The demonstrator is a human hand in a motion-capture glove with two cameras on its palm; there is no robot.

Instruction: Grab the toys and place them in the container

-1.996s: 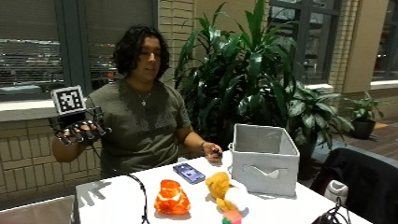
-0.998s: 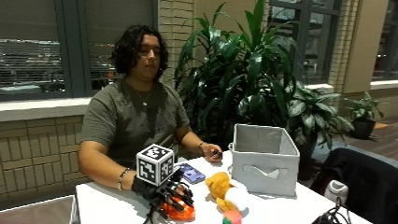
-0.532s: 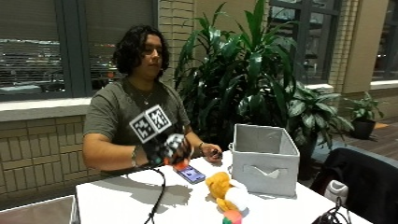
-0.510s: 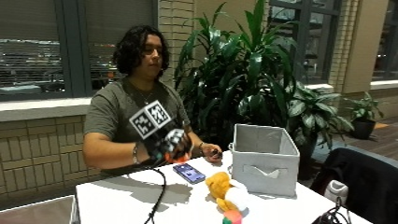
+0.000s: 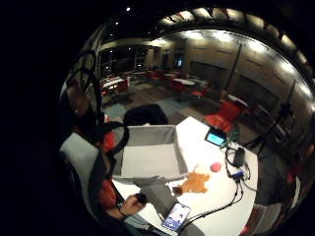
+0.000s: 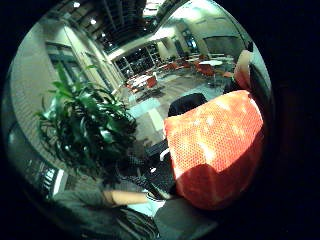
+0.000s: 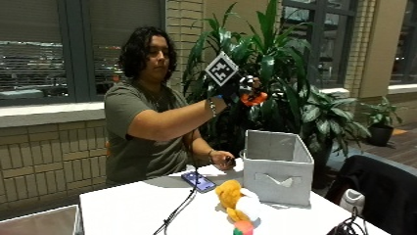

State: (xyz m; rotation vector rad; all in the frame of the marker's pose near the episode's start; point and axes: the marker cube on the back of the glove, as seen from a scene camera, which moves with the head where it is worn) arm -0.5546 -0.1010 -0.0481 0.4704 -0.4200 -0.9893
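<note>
My gloved right hand is raised at head height and grips an orange toy, up above the near-left rim of the grey fabric container. In the thumb side palm view the orange toy sits close against the palm. From above, the container looks open with nothing visible inside. A yellow-orange plush toy lies on the white table in front of the container, with a small red and green toy beside it.
A phone lies on the table near the person's bare left hand, with a cable running past it. A large plant stands behind the container. A chair with a dark jacket is at the right.
The gloved hand came down onto the orange toy on the table, gripped it, and has lifted it up and right toward the container. The plush toy stayed put.
</note>
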